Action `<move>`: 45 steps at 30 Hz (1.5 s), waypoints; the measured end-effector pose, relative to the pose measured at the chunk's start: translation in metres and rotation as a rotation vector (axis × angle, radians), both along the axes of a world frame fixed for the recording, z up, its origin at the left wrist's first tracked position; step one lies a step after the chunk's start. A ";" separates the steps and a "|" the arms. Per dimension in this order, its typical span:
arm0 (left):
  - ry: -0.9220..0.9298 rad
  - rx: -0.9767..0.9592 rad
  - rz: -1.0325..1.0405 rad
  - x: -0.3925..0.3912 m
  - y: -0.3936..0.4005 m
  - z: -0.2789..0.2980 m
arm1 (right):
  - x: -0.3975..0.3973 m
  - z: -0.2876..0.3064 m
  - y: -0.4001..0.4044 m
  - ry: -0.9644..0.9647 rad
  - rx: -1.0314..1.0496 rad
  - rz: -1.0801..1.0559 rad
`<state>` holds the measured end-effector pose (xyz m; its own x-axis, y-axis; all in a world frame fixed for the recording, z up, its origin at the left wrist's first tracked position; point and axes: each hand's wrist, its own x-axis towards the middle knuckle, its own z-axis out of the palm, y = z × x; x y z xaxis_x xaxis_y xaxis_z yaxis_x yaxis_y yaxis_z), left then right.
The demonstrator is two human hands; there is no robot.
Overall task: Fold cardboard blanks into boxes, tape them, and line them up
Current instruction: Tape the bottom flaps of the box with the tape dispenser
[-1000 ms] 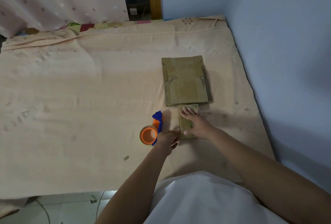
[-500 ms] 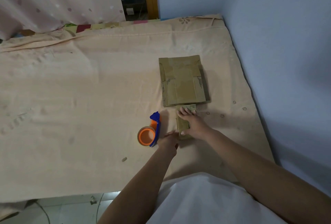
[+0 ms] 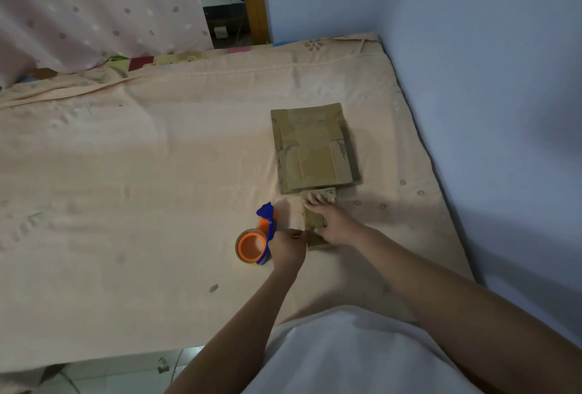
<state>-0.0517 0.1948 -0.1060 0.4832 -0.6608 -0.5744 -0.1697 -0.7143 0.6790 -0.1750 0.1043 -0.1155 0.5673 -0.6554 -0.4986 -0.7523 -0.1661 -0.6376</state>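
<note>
— How much has been done?
— One small box [image 3: 316, 220] is pressed to the bed [image 3: 126, 173] by the flat, open right hand [image 3: 330, 223]; the left hand [image 3: 288, 247] is curled at its near end, beside the tape holder [image 3: 256, 240], though what is pinched cannot be told
— And left?
— A stack of flat blanks [image 3: 311, 147], just beyond, looks unfolded; no row is seen yet

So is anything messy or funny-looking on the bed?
Only small things: a little scrap lies alone on the sheet near the tape dispenser, and the stack of cardboard blanks sits slightly crooked. Nothing looks spilled or torn.
</note>
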 end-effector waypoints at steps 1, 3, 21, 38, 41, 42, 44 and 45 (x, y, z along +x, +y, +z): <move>-0.030 0.007 -0.037 0.002 -0.002 0.000 | -0.002 0.007 -0.001 -0.086 0.037 -0.089; -0.063 0.017 -0.068 0.004 -0.005 0.001 | -0.011 0.020 -0.001 -0.256 0.010 -0.333; -0.292 -0.219 -0.678 0.014 0.020 0.008 | -0.077 -0.001 0.032 -0.237 -0.027 -0.257; -0.425 -0.371 -0.900 0.028 0.016 -0.010 | -0.086 0.002 0.017 -0.047 -0.111 0.038; -0.430 -0.417 -0.918 0.030 0.015 -0.013 | -0.087 0.006 0.013 0.027 -0.188 0.138; -0.425 -0.434 -0.911 0.030 0.014 -0.013 | -0.087 0.007 0.012 0.046 -0.214 0.174; -0.424 -0.454 -0.909 0.029 0.014 -0.013 | -0.086 0.006 0.013 0.076 -0.275 0.246; -0.425 -0.456 -0.912 0.028 0.014 -0.013 | -0.085 0.005 0.013 0.092 -0.312 0.277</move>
<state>-0.0235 0.2085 -0.1194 -0.1929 -0.9772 -0.0883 -0.7874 0.1004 0.6083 -0.2603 0.1177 -0.1108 0.7059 -0.6115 -0.3574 -0.7032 -0.5442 -0.4575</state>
